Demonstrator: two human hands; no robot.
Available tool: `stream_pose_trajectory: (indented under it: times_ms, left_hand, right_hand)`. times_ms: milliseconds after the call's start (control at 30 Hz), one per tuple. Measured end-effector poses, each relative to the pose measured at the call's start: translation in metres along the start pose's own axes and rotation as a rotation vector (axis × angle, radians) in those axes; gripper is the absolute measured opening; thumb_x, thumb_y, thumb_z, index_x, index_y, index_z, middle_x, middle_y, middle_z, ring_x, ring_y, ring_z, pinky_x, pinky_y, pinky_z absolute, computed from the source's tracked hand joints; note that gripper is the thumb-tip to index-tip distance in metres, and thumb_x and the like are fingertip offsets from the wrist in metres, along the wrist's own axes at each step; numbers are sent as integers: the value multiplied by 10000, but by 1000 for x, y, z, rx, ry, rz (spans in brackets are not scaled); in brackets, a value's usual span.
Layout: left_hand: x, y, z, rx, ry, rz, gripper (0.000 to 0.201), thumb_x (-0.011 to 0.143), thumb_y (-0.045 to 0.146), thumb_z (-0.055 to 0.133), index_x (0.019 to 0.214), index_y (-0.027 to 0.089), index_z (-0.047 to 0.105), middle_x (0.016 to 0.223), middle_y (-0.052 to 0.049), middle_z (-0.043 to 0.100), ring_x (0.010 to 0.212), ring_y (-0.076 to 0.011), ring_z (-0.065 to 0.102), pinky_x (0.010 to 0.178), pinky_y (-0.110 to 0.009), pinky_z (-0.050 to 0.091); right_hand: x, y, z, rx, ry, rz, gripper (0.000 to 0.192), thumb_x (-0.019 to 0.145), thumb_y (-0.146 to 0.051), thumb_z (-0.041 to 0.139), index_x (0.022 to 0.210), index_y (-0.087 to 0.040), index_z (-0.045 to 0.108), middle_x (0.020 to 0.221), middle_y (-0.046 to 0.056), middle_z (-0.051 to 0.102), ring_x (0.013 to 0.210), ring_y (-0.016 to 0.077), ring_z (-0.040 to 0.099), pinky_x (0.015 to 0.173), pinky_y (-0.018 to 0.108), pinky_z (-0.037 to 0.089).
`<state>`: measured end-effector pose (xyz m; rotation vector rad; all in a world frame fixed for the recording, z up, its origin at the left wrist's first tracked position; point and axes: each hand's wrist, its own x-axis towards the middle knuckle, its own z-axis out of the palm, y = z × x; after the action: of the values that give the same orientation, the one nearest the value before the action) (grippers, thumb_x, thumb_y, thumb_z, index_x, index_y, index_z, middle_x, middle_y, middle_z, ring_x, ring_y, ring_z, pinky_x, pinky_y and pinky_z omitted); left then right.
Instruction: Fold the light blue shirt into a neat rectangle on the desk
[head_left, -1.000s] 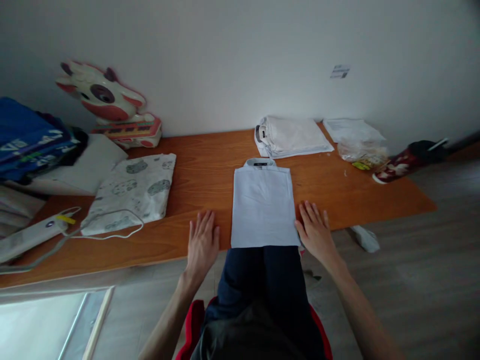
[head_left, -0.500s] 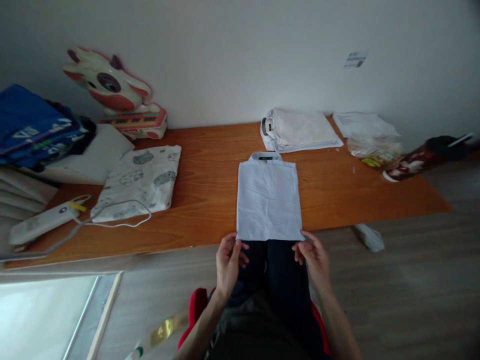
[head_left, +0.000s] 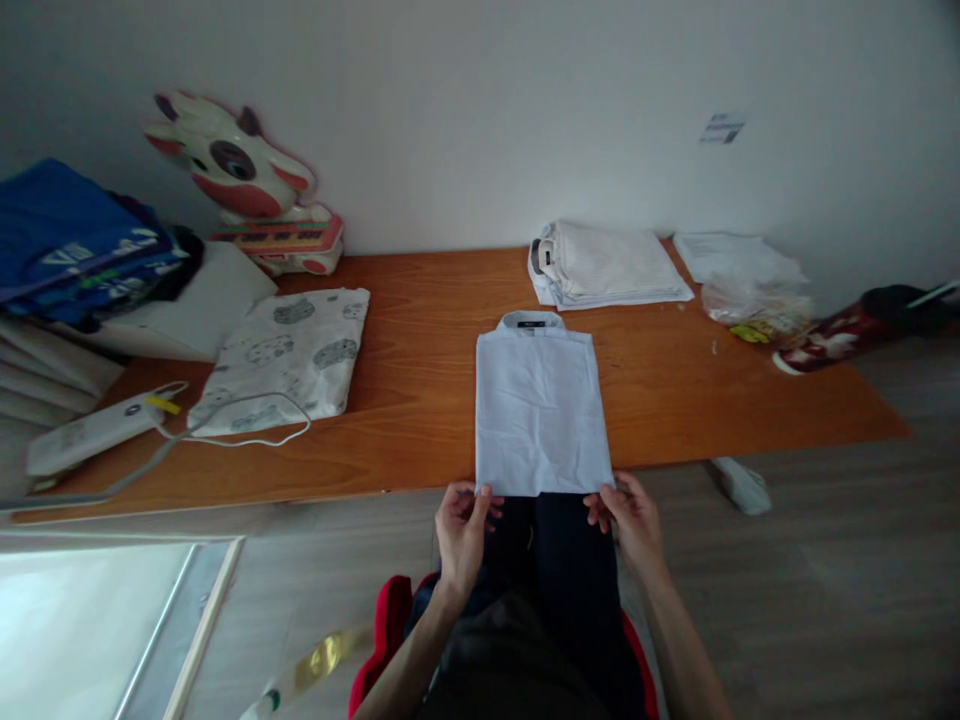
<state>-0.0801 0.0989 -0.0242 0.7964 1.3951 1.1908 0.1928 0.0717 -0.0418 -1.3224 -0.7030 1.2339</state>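
A light-coloured collared shirt point(head_left: 541, 410), folded into a rectangle, lies on the wooden table point(head_left: 420, 370) with its collar toward the wall. Its near edge hangs slightly past the table's front edge, above my lap. My left hand point(head_left: 463, 525) pinches the near left corner between thumb and fingers. At the near right corner, my right hand point(head_left: 626, 512) pinches the cloth the same way. A dark label shows inside the collar.
Behind the shirt is a folded clothes stack point(head_left: 611, 262). A printed folded cloth point(head_left: 289, 355), power strip point(head_left: 97, 432) with cable, and cow toy keyboard point(head_left: 255, 190) are left. A plastic bag point(head_left: 757, 308) and dark red tumbler point(head_left: 840, 330) are right.
The shirt's collar end and near edge have shifted slightly toward me, with both hands still at its near corners. The whole view has also moved a little.
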Motion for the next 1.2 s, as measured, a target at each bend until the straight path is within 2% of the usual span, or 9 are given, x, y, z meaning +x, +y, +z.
stream_pose_trajectory:
  times_ms: [100,167,300,433,667,800,933,1100,1200]
  left_hand:
    - [-1,2,-5,147,-20,42,380,960,572,741,1004,215,617,873,-66,799,678,-187,737,544,-246,545]
    - [-2,4,-10,270,-24,85,377,961,576,736,1037,214,666,866,-57,777,730,-199,743,571,-253,563]
    - [-1,5,-16,257,-4,41,414,947,621,729,961,211,670,732,-15,692,671,-186,682,499,-228,521]
    - [-2,6,-12,159,15,12,411,930,586,771,878,206,624,659,9,670,572,-142,611,491,-209,480]
    - [-12,10,1,27,77,-21,448,893,531,841,798,229,524,587,24,681,505,-150,640,509,-234,506]
    - [-21,1,3,-21,29,-51,432,883,551,836,857,231,548,643,31,666,579,-179,689,496,-251,552]
    - [-24,-3,6,-4,21,-45,417,869,543,844,935,230,578,831,22,625,760,-176,699,550,-260,621]
    - [-21,4,13,-43,-59,-84,427,884,531,832,911,232,528,790,38,598,632,-138,630,532,-254,590]
    - [-21,6,13,-81,-89,-87,417,889,509,832,1005,241,533,877,20,638,698,-138,621,560,-237,579]
  right_hand:
    - [-1,3,-4,12,-118,19,483,943,-509,798,1314,-263,611,1031,103,830,591,207,736,456,282,503]
    - [0,5,-6,-15,-152,22,384,963,-503,778,1224,-248,660,1060,110,825,619,209,753,470,284,520]
    - [1,5,-5,-60,-42,-7,303,972,-506,775,991,-215,691,927,91,816,678,208,769,506,263,548]
    - [-2,-3,-2,-83,-21,39,389,928,-581,803,1012,-213,708,930,86,796,810,256,794,523,283,604]
    - [-9,-13,12,-33,197,-9,367,878,-527,868,889,-225,660,802,15,712,680,183,712,520,266,591]
    - [-11,-17,12,40,249,-50,404,830,-430,916,987,-270,579,842,-50,656,629,147,677,506,265,595]
    - [-13,-19,2,25,152,-12,471,879,-441,868,1219,-310,569,941,-27,712,635,161,685,511,294,607]
    - [-10,-16,-2,-41,109,22,528,964,-526,762,1388,-310,534,754,-48,687,494,175,628,440,304,546]
    - [-8,-17,-1,-22,114,37,605,948,-541,761,1457,-308,530,767,-36,697,504,186,627,442,319,548]
